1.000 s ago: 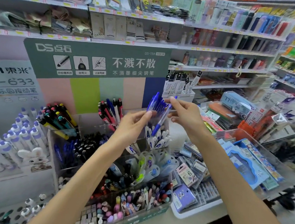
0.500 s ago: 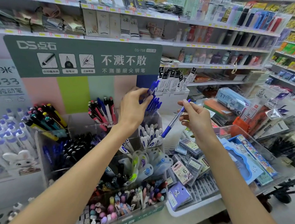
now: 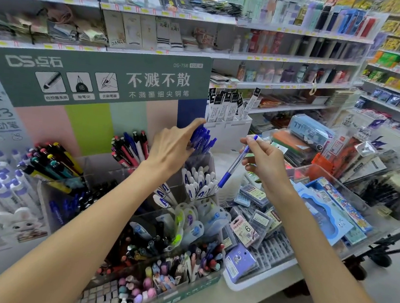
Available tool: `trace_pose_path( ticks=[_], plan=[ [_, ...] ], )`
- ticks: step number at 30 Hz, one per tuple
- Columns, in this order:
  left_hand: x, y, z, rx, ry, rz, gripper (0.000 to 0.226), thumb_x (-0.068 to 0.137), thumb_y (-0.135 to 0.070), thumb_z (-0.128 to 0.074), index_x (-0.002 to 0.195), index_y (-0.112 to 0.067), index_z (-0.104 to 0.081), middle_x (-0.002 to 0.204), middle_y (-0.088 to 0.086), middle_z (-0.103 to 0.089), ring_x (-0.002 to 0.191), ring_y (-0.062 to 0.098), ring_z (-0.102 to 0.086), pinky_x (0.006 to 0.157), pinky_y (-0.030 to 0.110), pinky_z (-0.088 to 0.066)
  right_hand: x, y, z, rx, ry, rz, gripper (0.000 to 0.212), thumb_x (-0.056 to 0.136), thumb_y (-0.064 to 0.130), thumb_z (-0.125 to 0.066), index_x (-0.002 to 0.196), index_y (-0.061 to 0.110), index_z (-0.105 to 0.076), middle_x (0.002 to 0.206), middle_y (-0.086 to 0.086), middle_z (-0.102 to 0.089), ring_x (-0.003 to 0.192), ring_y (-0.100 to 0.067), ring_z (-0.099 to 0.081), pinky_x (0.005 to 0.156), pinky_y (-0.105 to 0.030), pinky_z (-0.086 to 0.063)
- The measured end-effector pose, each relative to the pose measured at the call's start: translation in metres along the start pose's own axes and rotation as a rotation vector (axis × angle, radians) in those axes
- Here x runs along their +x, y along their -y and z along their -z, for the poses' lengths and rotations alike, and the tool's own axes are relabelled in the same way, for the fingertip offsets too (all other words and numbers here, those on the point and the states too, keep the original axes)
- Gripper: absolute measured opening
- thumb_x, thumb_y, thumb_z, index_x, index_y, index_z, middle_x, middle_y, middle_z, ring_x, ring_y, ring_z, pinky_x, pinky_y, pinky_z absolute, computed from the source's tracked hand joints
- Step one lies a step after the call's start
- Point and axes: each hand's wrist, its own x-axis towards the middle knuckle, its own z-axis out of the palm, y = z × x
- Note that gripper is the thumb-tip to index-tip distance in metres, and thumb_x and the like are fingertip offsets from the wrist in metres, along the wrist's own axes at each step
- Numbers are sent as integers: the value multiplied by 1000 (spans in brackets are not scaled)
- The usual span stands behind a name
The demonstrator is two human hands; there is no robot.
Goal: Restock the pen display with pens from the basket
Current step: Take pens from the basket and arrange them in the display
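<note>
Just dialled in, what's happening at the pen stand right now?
A person is restocking a tiered clear plastic pen display. The left hand rests its fingers against the bunch of blue pens standing in an upper compartment. The right hand pinches a single blue pen with a clear barrel, tilted with its tip down towards the display, not yet slotted in. No basket is clearly identifiable.

Blue pen (clear barrel, seemingly); grey-green sign, white lettering.
</note>
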Motion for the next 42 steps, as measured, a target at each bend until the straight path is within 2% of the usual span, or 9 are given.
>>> trace_pose_path(
  ticks=[5,10,14,20,26,32,36,39,42],
  plan=[
    [-1,4,-3,3,-56,-39,71,91,-23,-62,147,-34,-21,89,7,-72,70,30,-67,66,38,-56,1,-2,1,-16,-1,-6,20,98,25,-51,100,14,-67,78,0,-59,56,-7,-53,51,-14,-43],
    [-3,3,-6,43,-19,4,59,93,-36,-58,144,-29,-29,89,6,-72,74,29,-66,65,35,-51,2,-2,0,-23,-7,-4,23,98,26,-51,105,11,-67,77,1,-60,57,-7,-53,52,-15,-44],
    [-2,1,-7,-6,-23,37,45,98,-47,-41,141,-34,-37,94,1,-71,83,27,-66,62,32,-45,4,-2,-1,-22,-6,4,23,97,25,-52,105,10,-67,78,3,-59,58,-8,-53,52,-14,-44],
    [-7,-4,-8,-214,2,125,42,98,-30,-47,140,-30,-46,125,-1,-48,121,18,-39,83,34,-44,12,2,-12,-6,-46,87,28,97,24,-52,103,1,-66,68,1,-58,61,-10,-57,59,-18,-51],
    [8,-9,-2,-346,170,165,52,95,-7,-38,141,-31,-44,129,2,-48,114,24,-49,93,41,-45,29,20,-27,-73,-162,267,28,98,24,-51,95,0,-66,67,2,-60,59,-5,-59,68,-24,-56],
    [-6,-2,5,-321,172,206,73,91,-9,-47,151,-39,-16,130,3,-50,101,30,-58,86,45,-49,35,29,-36,-283,-161,435,21,97,17,-52,109,8,-67,78,-4,-65,66,-11,-63,77,-35,-57],
    [-21,5,13,-251,177,258,74,88,-11,-54,150,-34,-21,142,4,-45,119,31,-53,95,44,-46,36,19,-50,-536,-21,445,24,93,19,-58,114,11,-67,94,-5,-71,83,-16,-64,85,-39,-53],
    [-30,5,18,-207,207,273,67,88,-10,-55,148,-25,-30,143,4,-46,124,29,-50,98,43,-44,34,7,-62,-632,9,438,28,90,23,-64,117,15,-61,96,-1,-70,80,-13,-62,74,-27,-50],
    [-41,7,22,-222,213,284,61,87,-6,-52,144,-22,-36,141,1,-48,124,26,-49,97,41,-44,34,-1,-71,-653,-87,484,24,87,26,-69,105,16,-57,94,0,-71,83,-17,-64,63,-24,-42]
  ],
)
